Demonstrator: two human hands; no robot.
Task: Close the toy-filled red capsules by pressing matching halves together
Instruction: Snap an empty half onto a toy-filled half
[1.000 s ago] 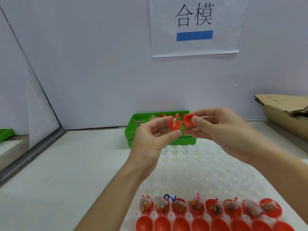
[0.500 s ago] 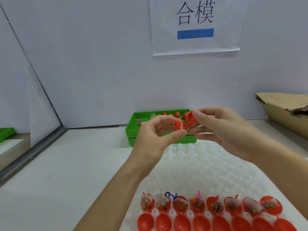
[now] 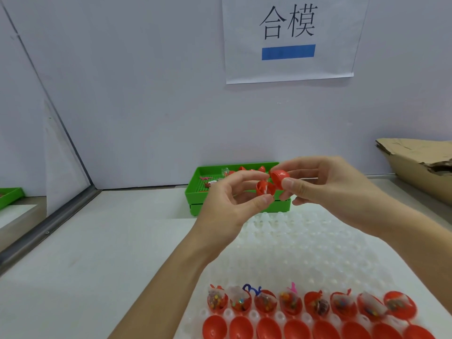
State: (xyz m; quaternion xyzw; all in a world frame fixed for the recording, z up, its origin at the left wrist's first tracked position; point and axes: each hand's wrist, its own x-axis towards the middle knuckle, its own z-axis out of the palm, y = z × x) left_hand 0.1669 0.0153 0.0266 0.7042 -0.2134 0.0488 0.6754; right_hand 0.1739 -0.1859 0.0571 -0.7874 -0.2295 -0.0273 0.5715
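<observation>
Left hand pinching a filled red capsule half, right hand pinching an empty red cap touching it at 1 o'clock, both above a white bumpy tray, green bin at 12 o'clock behind, open filled capsules rowed at 6 o'clock.

My left hand hides most of the filled half. The bottom edge cuts the empty halves. Items in the green tray are too small to identify.

The wall sheet reads "合模" above a blue bar.
</observation>
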